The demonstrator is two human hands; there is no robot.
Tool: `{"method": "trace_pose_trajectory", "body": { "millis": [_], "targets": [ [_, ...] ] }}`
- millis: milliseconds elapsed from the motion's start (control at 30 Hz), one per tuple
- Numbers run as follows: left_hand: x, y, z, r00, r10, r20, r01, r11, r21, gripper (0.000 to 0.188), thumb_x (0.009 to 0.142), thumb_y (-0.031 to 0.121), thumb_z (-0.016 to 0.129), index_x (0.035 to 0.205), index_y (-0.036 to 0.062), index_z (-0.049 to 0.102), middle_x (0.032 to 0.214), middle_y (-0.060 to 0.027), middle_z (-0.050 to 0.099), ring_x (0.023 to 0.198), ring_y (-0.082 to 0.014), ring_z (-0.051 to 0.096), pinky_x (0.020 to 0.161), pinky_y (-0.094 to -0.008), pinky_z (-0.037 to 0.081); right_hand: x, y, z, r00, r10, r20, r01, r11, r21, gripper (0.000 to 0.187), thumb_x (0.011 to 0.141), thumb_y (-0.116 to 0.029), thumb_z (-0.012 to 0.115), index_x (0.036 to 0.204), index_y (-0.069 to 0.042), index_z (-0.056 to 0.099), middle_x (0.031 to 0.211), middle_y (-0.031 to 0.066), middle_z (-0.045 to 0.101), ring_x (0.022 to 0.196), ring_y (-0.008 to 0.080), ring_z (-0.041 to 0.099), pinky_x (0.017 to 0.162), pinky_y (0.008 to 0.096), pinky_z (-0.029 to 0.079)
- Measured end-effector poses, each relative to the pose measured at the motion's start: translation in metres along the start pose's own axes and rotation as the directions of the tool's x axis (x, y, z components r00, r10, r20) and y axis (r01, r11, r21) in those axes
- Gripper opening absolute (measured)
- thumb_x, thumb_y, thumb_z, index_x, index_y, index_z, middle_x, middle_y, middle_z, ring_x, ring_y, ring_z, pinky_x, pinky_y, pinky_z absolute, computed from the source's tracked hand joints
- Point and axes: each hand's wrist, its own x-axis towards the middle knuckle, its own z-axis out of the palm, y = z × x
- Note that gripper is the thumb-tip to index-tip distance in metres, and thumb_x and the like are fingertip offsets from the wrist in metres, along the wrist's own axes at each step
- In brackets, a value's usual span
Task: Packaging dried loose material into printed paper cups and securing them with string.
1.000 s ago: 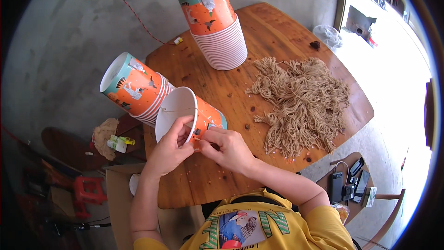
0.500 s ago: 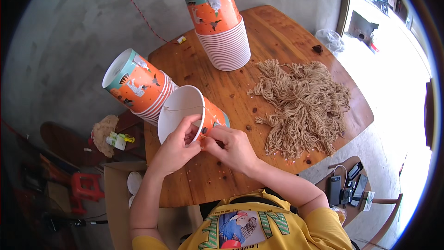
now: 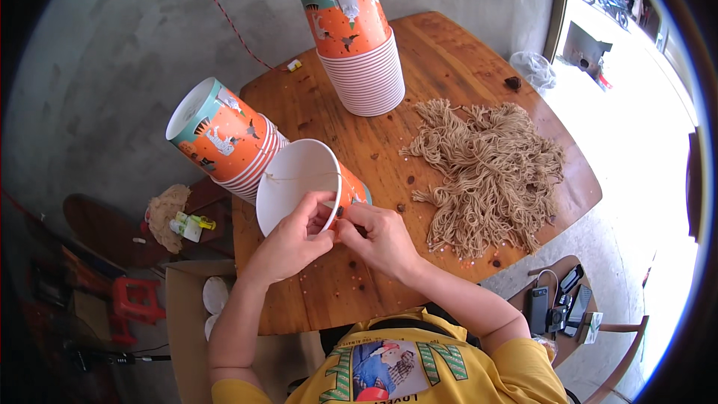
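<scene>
**Both hands at the rim of a tipped paper cup**

Near the table's (image 3: 456,45) front-left edge, a single orange paper cup (image 3: 303,183) lies tipped on its side, its white mouth facing left and toward the person, its long axis running left to right. The left hand (image 3: 288,243) pinches the near rim, fingers curled over the lip. The right hand (image 3: 381,236) meets it there, fingertips closed on something too small to make out; a thin string crosses the cup's mouth.

Just behind it, at the left edge, a stack of orange printed cups (image 3: 224,138) lies tilted, its mouth pointing left and away. A second stack (image 3: 359,49) stands mouth-down near the far edge. A heap of tan string pieces (image 3: 486,172) spreads across the right half. The printed figures on the cups are too small to read clearly.
</scene>
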Motion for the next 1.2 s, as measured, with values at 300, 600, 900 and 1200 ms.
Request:
{"method": "trace_pose_trajectory", "body": {
  "millis": [300,600,900,1200],
  "targets": [
    [0.014,0.004,-0.003,0.991,-0.107,0.083,0.116,0.987,-0.114,0.02,0.102,0.012,0.048,0.113,-0.003,0.056,0.105,-0.0035,0.061,0.097,-0.0088,0.058,0.087,-0.0251,0.048,0.001,0.004,-0.009,0.999,0.045,-0.005,-0.045,0.999,-0.004,0.018,0.087,-0.015,0.058,0.079,0.0,0.06,0.072,0.0181,0.06,0.065,0.0347,0.061,0.06,0.0422,0.05],
    [0.029,-0.007,0.002,1.0,-0.014,0.023,0.008,0.969,0.245,0.007,0.096,0.008,0.052,0.096,0.0012,0.054,0.088,-0.004,0.061,0.078,-0.0119,0.056,0.075,-0.0284,0.048,0.0,0.015,-0.027,0.945,0.255,0.204,-0.281,0.953,0.111,0.018,0.095,-0.015,0.057,0.091,0.001,0.065,0.074,0.0014,0.059,0.066,0.0046,0.05,0.058,0.0263,0.045],
    [0.035,-0.008,-0.003,0.993,-0.05,-0.111,0.032,0.987,-0.157,0.01,0.098,0.011,0.051,0.093,0.0029,0.052,0.088,-0.0023,0.058,0.083,-0.0088,0.057,0.077,-0.0256,0.049,0.012,0.003,-0.046,0.996,0.092,0.015,-0.093,0.994,0.065,0.016,0.094,-0.015,0.061,0.105,-0.003,0.059,0.068,0.0006,0.055,0.06,0.0062,0.049,0.057,0.0244,0.043],
    [0.037,0.005,0.004,0.983,-0.029,-0.181,-0.027,0.953,-0.302,0.006,0.098,0.011,0.053,0.098,0.0048,0.054,0.094,-0.0036,0.059,0.086,-0.009,0.058,0.076,-0.0239,0.048,0.038,-0.01,-0.043,0.955,0.211,0.21,-0.214,0.977,-0.008,0.015,0.091,-0.017,0.067,0.093,-0.002,0.067,0.064,-0.0043,0.046,0.058,0.0036,0.038,0.052,0.0231,0.034]
  ]
}}
